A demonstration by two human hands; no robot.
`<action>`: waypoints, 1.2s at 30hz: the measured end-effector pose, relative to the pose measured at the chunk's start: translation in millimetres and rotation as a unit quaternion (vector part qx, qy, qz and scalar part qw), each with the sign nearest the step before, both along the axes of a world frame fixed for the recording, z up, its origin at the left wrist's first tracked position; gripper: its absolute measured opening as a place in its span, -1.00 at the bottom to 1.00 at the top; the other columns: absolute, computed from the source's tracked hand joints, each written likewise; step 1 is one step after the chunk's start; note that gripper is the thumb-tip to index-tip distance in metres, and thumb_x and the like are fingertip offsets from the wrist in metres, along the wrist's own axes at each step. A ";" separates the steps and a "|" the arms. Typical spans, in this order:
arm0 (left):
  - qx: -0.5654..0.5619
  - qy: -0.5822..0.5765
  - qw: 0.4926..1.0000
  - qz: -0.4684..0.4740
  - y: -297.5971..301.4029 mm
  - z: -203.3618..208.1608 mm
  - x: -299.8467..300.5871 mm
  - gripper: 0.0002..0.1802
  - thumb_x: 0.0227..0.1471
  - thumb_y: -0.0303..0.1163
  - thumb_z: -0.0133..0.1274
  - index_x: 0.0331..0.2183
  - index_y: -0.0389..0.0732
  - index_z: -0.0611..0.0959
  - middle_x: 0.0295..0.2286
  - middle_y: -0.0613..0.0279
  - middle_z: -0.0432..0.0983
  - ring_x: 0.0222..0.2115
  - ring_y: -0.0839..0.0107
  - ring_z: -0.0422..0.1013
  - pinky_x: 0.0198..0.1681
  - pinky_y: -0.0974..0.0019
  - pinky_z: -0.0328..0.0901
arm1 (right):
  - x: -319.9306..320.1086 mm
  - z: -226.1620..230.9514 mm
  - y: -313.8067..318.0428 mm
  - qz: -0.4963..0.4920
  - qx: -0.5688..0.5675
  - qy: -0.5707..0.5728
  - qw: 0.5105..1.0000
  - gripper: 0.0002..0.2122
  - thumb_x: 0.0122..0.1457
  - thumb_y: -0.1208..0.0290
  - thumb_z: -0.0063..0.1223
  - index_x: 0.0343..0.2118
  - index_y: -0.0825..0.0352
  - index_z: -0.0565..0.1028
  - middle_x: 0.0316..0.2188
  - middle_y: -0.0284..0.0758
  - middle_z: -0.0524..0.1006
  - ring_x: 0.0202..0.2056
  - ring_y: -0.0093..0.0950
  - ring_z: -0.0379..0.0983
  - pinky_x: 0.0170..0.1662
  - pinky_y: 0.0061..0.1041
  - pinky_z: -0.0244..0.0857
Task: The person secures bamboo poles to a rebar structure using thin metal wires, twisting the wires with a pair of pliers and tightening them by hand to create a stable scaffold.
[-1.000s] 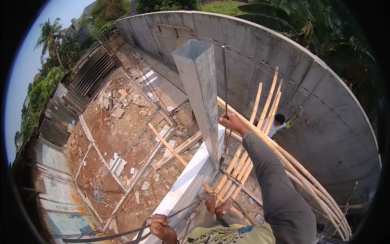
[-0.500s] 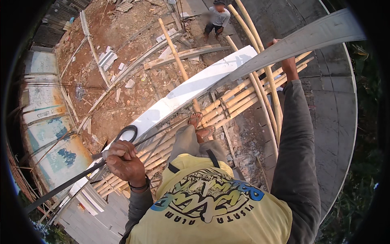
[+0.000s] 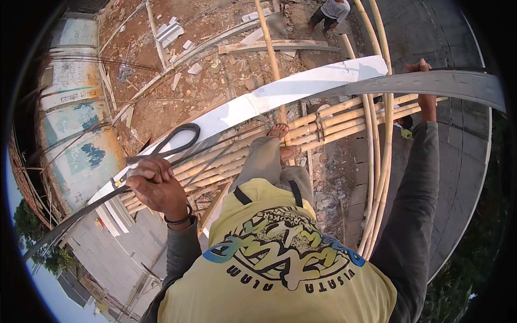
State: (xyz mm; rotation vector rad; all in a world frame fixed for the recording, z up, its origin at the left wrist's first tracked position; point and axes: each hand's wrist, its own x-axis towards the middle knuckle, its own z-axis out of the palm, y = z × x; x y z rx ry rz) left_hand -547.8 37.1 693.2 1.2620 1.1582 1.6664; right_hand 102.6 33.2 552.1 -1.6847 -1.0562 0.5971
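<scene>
My left hand (image 3: 157,184) has its fingers curled closed around a thin dark strip (image 3: 75,219) that runs off to the lower left. Beside it a loop of black cable (image 3: 186,141) rests over a long white beam (image 3: 237,113). Out to the right, my right hand (image 3: 426,99) grips a long grey board (image 3: 366,87) from below, its fingers showing over the far edge. The board's inner end narrows along the white beam; the palm is hidden behind it. My sandalled feet (image 3: 280,131) stand on bundled bamboo poles (image 3: 307,129).
Upright bamboo poles (image 3: 381,177) stand close to the right arm. Rubble-strewn ground (image 3: 226,64) lies far below, with a person (image 3: 331,13) there. A grey roof surface (image 3: 449,140) spreads at right, and a rusty pale-blue panel (image 3: 83,145) at left.
The grey board's right end has come down from a steep upward slant to nearly level, my right hand moving with it. My left hand keeps its hold. The whole view has shifted.
</scene>
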 end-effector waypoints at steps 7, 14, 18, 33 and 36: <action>0.013 0.027 0.998 -0.055 15.2 18.4 -20.5 -0.50 0.25 0.08 -0.19 -0.50 -0.15 0.34 -0.71 0.34 0.10 -0.75 0.58 -0.05 -0.72 0.50 -0.10 | -12.1 10.1 25.7 -0.102 -0.030 0.048 0.993 -0.60 0.29 0.04 -0.07 -0.47 0.31 0.50 -0.47 -0.30 0.57 -0.41 -0.56 0.49 -0.29 -0.54 0.38; -0.156 0.083 0.925 -0.337 10.7 -12.6 43.3 -0.57 0.26 -0.17 -0.12 -0.55 -0.26 0.37 -0.65 0.26 0.23 -0.65 0.47 0.14 -0.54 0.38 0.08 | -12.2 9.7 12.0 -0.036 0.033 -0.040 0.998 -0.65 0.27 0.09 -0.03 -0.33 0.33 0.56 -0.40 -0.29 0.61 -0.45 -0.62 0.49 -0.39 -0.55 0.39; -0.194 0.154 0.838 -0.486 0.7 -48.0 72.8 -0.67 0.24 -0.32 -0.14 -0.51 -0.32 0.42 -0.66 0.24 0.30 -0.63 0.43 0.23 -0.45 0.31 0.22 | -25.4 29.5 0.7 -0.048 0.063 -0.278 0.957 -0.69 0.27 0.25 -0.09 -0.19 0.44 0.54 -0.37 -0.21 0.58 -0.27 -0.40 0.47 -0.21 -0.33 0.34; -0.184 0.497 0.624 -0.574 -48.9 -277.4 141.7 -0.58 0.24 -0.17 -0.13 -0.42 -0.39 0.47 -0.58 -0.26 0.43 -0.50 -0.26 0.37 -0.43 -0.11 0.20 | -14.8 8.9 -2.9 0.008 0.158 -0.442 0.883 -0.84 0.16 0.39 -0.06 -0.40 0.38 0.48 -0.56 -0.13 0.49 -0.39 -0.19 0.51 -0.33 -0.27 0.36; -0.183 0.505 0.624 -0.567 -43.7 -312.0 157.0 -0.57 0.24 -0.17 -0.14 -0.42 -0.40 0.47 -0.54 -0.31 0.44 -0.45 -0.27 0.39 -0.40 -0.11 0.23 | -15.9 10.3 8.3 0.043 0.122 -0.393 0.911 -0.88 0.15 0.43 -0.07 -0.42 0.34 0.47 -0.56 -0.16 0.50 -0.44 -0.21 0.51 -0.37 -0.30 0.36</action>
